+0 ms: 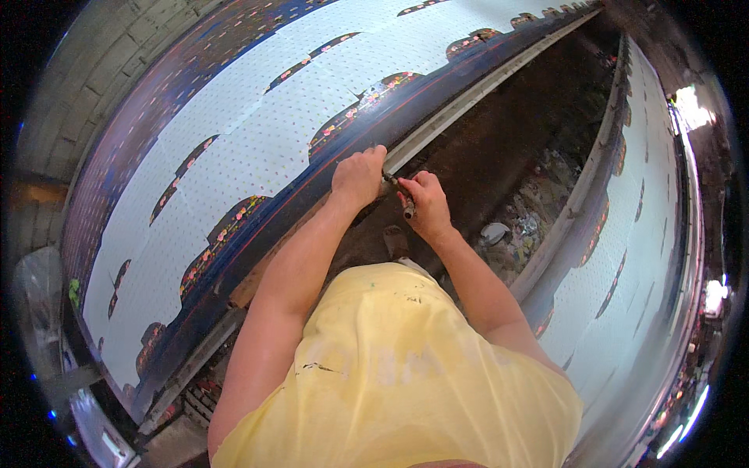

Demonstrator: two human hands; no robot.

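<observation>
My left hand (359,178) is closed at the near edge of a long table, next to its metal rail (445,121); what its fingers grip is hidden. Just right of it, my right hand (427,206) pinches a short, dark, worn metal rod (409,207) between thumb and fingers. The rod's upper end meets a small dark fitting between the two hands, by the rail. On the table lies pale blue fabric (257,117) with small dots and scalloped cut edges. Dark flowered pieces (226,226) show through the cut-outs.
A dark aisle floor (507,140) lies beyond my right hand, with a heap of scraps and litter (527,226). Along the right runs a second long table with similar pale fabric (624,257). A block wall (101,86) stands at the far left.
</observation>
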